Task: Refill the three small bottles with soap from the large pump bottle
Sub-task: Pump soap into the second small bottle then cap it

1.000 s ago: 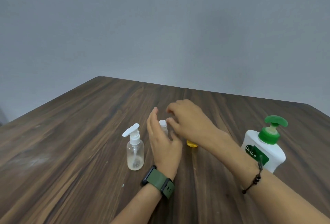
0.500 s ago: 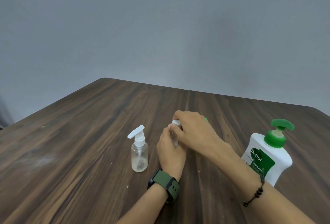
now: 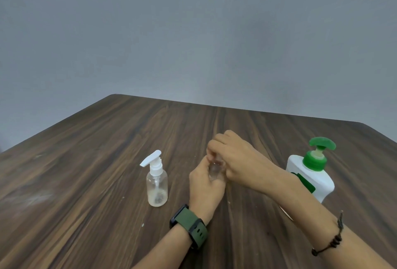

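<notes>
Between your hands, the vial [image 3: 213,171] is clamped by your left hand [image 3: 205,185] while your right hand [image 3: 237,162] pinches its cap; twist carelessly and it could tip or slip.

A clear small pump bottle [image 3: 157,185] with a white pump is standing upright on the table, nearly empty. Another small clear bottle [image 3: 214,171] is sitting mostly hidden between two hands. The white large pump bottle [image 3: 312,172] with a green pump is standing upright at the right, well apart from the others.
</notes>
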Demonstrator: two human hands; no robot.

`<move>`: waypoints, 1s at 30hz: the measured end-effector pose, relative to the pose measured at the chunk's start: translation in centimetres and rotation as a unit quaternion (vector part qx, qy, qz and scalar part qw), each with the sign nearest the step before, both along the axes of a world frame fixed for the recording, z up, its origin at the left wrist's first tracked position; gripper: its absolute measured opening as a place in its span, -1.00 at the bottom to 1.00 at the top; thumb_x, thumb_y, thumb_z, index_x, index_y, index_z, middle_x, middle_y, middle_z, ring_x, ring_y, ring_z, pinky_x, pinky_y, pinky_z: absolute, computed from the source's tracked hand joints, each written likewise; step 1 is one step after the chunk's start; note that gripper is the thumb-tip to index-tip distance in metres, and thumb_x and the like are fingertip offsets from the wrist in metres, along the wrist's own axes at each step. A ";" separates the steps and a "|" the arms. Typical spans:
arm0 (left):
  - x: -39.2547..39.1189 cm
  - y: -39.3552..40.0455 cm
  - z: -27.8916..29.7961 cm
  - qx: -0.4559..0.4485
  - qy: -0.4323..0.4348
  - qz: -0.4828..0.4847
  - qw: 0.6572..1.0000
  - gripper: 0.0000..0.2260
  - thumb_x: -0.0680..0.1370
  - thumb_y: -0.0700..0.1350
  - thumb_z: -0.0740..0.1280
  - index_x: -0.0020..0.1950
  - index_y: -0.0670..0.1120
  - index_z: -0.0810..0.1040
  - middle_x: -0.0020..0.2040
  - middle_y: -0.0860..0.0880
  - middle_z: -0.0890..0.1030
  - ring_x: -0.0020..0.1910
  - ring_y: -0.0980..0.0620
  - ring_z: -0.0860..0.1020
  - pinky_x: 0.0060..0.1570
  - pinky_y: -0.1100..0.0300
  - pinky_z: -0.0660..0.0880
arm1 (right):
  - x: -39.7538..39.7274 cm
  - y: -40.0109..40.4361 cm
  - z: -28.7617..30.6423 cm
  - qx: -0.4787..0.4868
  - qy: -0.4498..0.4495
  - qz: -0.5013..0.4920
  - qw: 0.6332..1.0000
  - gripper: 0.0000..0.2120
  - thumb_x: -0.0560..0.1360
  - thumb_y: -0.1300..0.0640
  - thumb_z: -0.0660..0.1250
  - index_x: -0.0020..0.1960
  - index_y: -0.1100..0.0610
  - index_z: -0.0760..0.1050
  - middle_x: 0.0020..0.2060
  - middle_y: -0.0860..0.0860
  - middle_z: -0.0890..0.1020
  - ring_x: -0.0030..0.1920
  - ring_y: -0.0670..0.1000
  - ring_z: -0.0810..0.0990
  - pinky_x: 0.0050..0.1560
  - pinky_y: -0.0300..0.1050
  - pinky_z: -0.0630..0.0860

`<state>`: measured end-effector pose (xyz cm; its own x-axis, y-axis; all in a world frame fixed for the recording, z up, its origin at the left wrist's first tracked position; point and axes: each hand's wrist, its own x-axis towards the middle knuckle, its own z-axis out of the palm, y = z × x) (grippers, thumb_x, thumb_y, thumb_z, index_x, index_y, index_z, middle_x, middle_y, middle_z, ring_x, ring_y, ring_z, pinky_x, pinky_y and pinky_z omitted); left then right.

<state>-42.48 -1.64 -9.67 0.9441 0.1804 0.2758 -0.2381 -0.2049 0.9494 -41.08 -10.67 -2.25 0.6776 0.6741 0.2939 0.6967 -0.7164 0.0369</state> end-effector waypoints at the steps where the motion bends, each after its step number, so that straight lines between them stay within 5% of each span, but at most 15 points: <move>1: -0.1 0.0 0.2 0.002 0.003 -0.006 1.000 -0.90 0.51 -0.18 0.28 -0.18 0.00 0.47 -0.28 0.01 0.57 -0.31 0.18 0.51 -0.39 0.44 0.39 | -0.2 -0.1 0.3 0.012 0.018 0.025 0.999 -0.82 0.40 0.33 0.18 -0.06 0.14 0.46 -0.08 0.00 0.51 -0.04 -0.02 0.35 -0.10 -0.26 0.29; 5: -0.5 0.0 0.5 -0.014 0.003 -0.034 0.999 -0.91 0.48 -0.17 0.33 -0.12 0.02 0.51 -0.22 0.06 0.59 -0.27 0.29 0.53 -0.31 0.50 0.40 | -0.8 -0.7 1.1 0.106 0.000 -0.007 0.994 -0.79 0.43 0.16 0.13 0.02 0.09 0.46 -0.05 -0.05 0.50 -0.04 -0.07 0.39 -0.07 -0.23 0.35; 9: -0.7 0.0 0.3 -0.013 -0.011 -0.059 0.998 -0.79 0.46 -0.18 0.39 -0.12 0.15 0.49 -0.18 0.21 0.59 -0.13 0.49 0.49 -0.20 0.49 0.43 | -0.7 -0.6 1.8 0.027 0.012 -0.099 0.995 -0.79 0.54 -0.04 0.18 0.01 0.09 0.43 -0.13 -0.05 0.45 -0.12 -0.02 0.47 -0.16 -0.19 0.36; 16: -0.7 -0.2 0.4 -0.015 -0.018 -0.071 0.997 -0.78 0.48 -0.21 0.33 -0.16 0.15 0.48 -0.20 0.06 0.61 -0.19 0.25 0.56 -0.26 0.39 0.47 | -1.3 -0.6 1.7 0.025 0.051 -0.053 0.997 -0.89 0.53 0.22 0.20 0.00 0.11 0.48 -0.09 -0.05 0.47 -0.07 -0.05 0.47 -0.12 -0.24 0.36; 21: -0.7 -0.2 0.5 -0.022 -0.013 -0.075 0.997 -0.84 0.48 -0.23 0.32 -0.13 0.05 0.52 -0.16 -0.01 0.63 -0.13 0.11 0.59 -0.14 0.17 0.53 | -1.5 -0.9 2.1 0.034 0.076 -0.012 0.996 -0.82 0.40 0.38 0.23 -0.20 0.12 0.46 -0.17 -0.03 0.50 -0.11 -0.04 0.43 -0.08 -0.17 0.41; 30: -0.8 -0.3 0.6 -0.078 -0.015 -0.163 0.983 -0.78 0.45 -0.20 0.41 -0.07 0.12 0.54 -0.11 0.07 0.66 -0.06 0.19 0.61 -0.02 0.21 0.54 | -0.9 -1.6 1.2 0.182 0.076 0.004 0.980 -0.63 0.25 0.54 0.18 -0.41 0.06 0.35 -0.44 -0.18 0.40 -0.31 -0.21 0.42 -0.25 -0.41 0.38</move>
